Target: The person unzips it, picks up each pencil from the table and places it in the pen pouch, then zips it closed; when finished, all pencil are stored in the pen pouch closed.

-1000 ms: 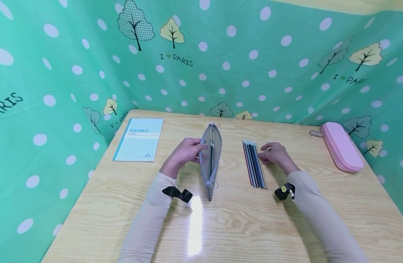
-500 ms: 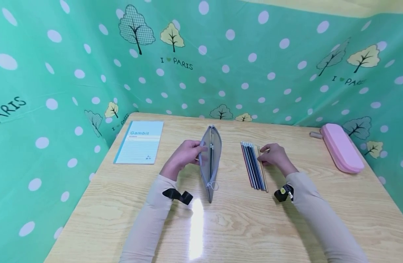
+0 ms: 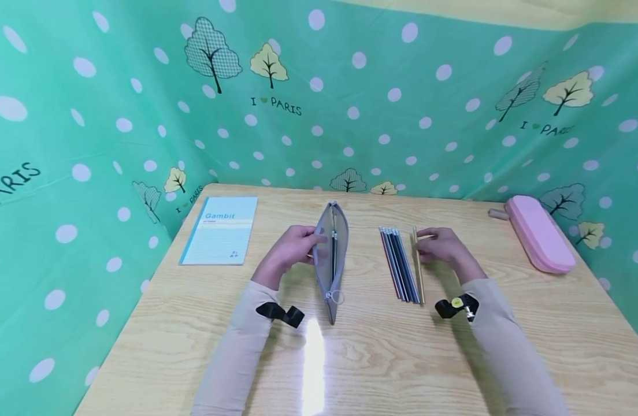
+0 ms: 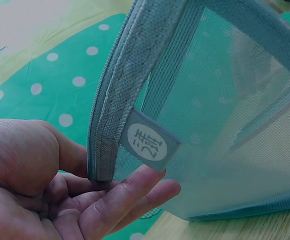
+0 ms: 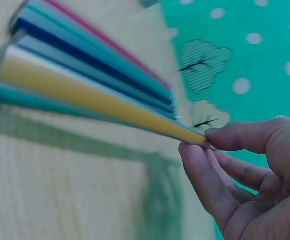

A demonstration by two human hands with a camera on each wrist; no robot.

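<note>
My left hand (image 3: 292,245) pinches the near-left rim of a grey mesh zip pouch (image 3: 342,245), which stands with its mouth spread. Inside it lie a few dark pencils (image 3: 334,260). In the left wrist view, a small label (image 4: 149,142) on the pouch hangs beside my fingertips. Thumb and fingers of my right hand (image 3: 440,245) pinch a yellow pencil (image 5: 100,95) near its far end. To its left, a row of several dark blue and red pencils (image 3: 399,266) lies on the table, eraser ends pointing away.
A light blue notebook (image 3: 220,231) lies at the back left of the wooden table (image 3: 381,358). On the far right sits a pink pencil case (image 3: 541,234), with a small grey-brown object (image 3: 498,214) beside it. A green dotted curtain (image 3: 319,133) hangs behind.
My right hand has drawn the yellow pencil off the row's right side, leaving a gap between them. My left hand keeps its hold on the pouch.
</note>
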